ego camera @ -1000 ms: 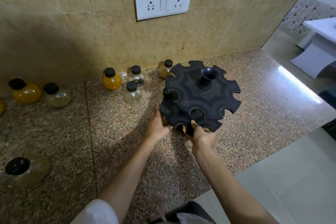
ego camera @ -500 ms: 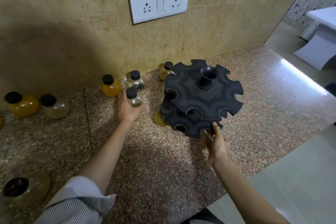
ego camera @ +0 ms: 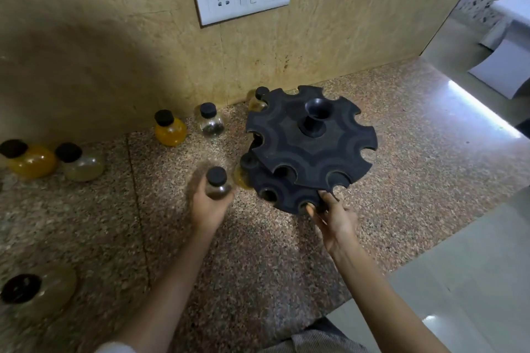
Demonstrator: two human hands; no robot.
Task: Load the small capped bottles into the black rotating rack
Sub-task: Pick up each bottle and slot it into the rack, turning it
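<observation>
Left hand (ego camera: 207,206) is wrapped around a small clear bottle (ego camera: 218,185), upright, just left of the black rack (ego camera: 311,149) on the granite counter (ego camera: 430,152). Right hand (ego camera: 337,219) has fingers spread, fingertips touching the rack's lower tier.

Head view, downward over counter (ego camera: 286,266)

bare forearms, pale sleeve (ego camera: 114,348), striped clothing (ego camera: 315,341)

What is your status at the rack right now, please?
Left hand gripping a small capped bottle, off the counter beside the rack. Right hand fingers on black rack lower tier rim. Nothing blocking the near slots.
</observation>
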